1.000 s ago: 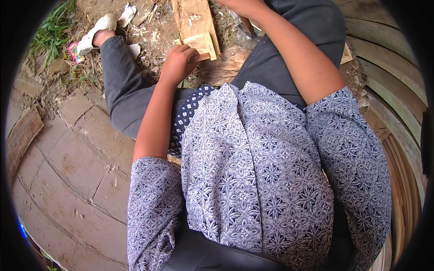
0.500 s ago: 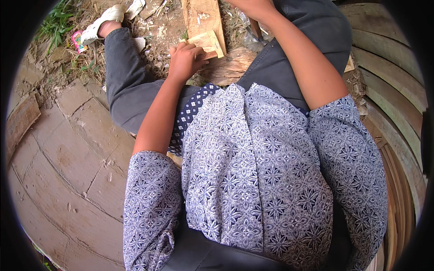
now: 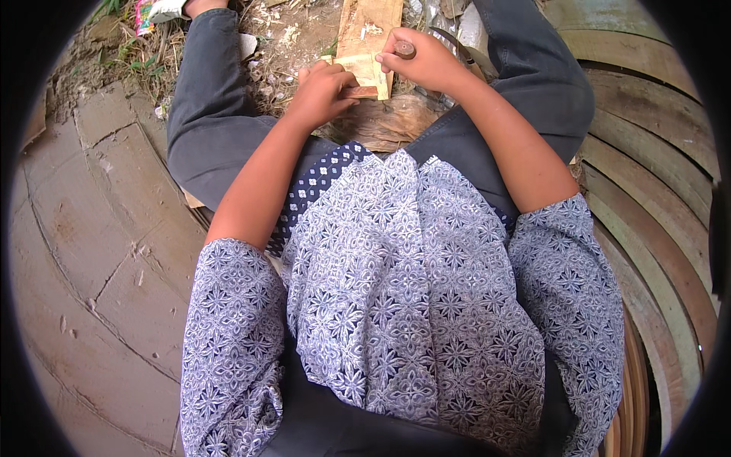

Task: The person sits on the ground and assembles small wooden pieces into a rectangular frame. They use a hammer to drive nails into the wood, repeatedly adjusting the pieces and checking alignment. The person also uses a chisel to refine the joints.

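Observation:
My left hand (image 3: 320, 93) is closed on a small reddish-brown wooden piece (image 3: 362, 92), pressing it along the near edge of a pale wooden block (image 3: 356, 70). That block rests at the near end of a long plank (image 3: 371, 27). My right hand (image 3: 426, 62) is closed around a tool with a round-ended wooden handle (image 3: 404, 49); its working end is hidden. The fingertips of this hand meet the right edge of the pale block. Just beyond its wrist lies a dark curved blade (image 3: 451, 39). Below the block is a rough log (image 3: 384, 122), between my legs.
Wood shavings (image 3: 289, 34) litter the dirt around the plank. Cracked grey paving (image 3: 106, 228) spreads at the left, and curved-looking wooden boards (image 3: 647, 99) line the right. Clear plastic (image 3: 472, 27) lies near my right knee. Grass and a pink wrapper (image 3: 143, 17) are at the far left.
My right hand has come down and left from the top edge to the pale block, now with a wooden-handled tool in view. My left hand keeps its hold; the view has shifted slightly.

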The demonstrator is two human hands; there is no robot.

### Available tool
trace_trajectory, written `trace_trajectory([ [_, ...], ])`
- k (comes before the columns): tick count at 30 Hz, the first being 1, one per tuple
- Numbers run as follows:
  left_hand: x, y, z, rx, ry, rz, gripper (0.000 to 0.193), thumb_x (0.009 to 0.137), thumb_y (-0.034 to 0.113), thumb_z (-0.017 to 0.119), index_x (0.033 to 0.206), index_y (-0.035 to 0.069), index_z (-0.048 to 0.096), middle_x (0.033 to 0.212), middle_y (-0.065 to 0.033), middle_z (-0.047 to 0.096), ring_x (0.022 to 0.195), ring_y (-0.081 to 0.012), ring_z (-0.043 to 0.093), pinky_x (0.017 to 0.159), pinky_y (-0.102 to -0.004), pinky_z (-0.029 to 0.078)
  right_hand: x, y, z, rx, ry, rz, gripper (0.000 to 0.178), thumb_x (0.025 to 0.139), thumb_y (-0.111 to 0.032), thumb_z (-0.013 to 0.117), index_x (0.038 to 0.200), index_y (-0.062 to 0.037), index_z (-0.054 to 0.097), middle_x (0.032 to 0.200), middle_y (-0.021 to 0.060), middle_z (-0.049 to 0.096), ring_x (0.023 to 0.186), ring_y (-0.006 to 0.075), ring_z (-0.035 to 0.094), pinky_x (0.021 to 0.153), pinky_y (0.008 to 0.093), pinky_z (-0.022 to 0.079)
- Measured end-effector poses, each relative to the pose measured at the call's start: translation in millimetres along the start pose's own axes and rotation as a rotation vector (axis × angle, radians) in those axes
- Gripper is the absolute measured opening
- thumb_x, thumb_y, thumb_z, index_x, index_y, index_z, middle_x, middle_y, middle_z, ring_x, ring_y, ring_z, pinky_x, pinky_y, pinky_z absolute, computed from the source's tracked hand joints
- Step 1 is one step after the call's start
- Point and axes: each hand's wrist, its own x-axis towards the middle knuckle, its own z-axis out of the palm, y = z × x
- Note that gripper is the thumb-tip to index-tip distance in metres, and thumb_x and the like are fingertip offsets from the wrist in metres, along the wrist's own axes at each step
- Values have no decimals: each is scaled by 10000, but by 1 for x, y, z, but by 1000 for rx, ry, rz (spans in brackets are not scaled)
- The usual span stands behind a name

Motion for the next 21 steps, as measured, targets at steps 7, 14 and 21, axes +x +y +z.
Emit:
trace_trajectory([
  [7, 24, 0, 24, 78, 161, -33, 330, 768, 218, 823, 1083, 188, 729, 1022, 23, 644, 1073, -224, 566, 896, -433, 354, 21, -26, -4, -366, -51, -16, 271, 878, -317, 779, 930, -65, 694, 796, 125, 688, 692, 220, 647, 670, 371, 513],
  [14, 33, 0, 27, -43, 205, -139, 734, 667, 308, 929, 1331, 246, 624, 1302, -34, 551, 1273, -304, 474, 1053, -488, 337, 22, 7, -8, -801, -203, -3, 323, 815, -318, 800, 1025, -79, 740, 924, 162, 744, 899, 358, 718, 818, 454, 571],
  [21, 37, -14, 29, -97, 122, -295, 1144, 606, 318, 971, 1568, 244, 356, 1431, -159, 464, 1363, -402, 444, 1100, -519, 414, 21, 25, 20, -746, -201, 3, 317, 808, -286, 790, 1032, -67, 740, 949, 182, 744, 924, 368, 719, 836, 466, 571],
])
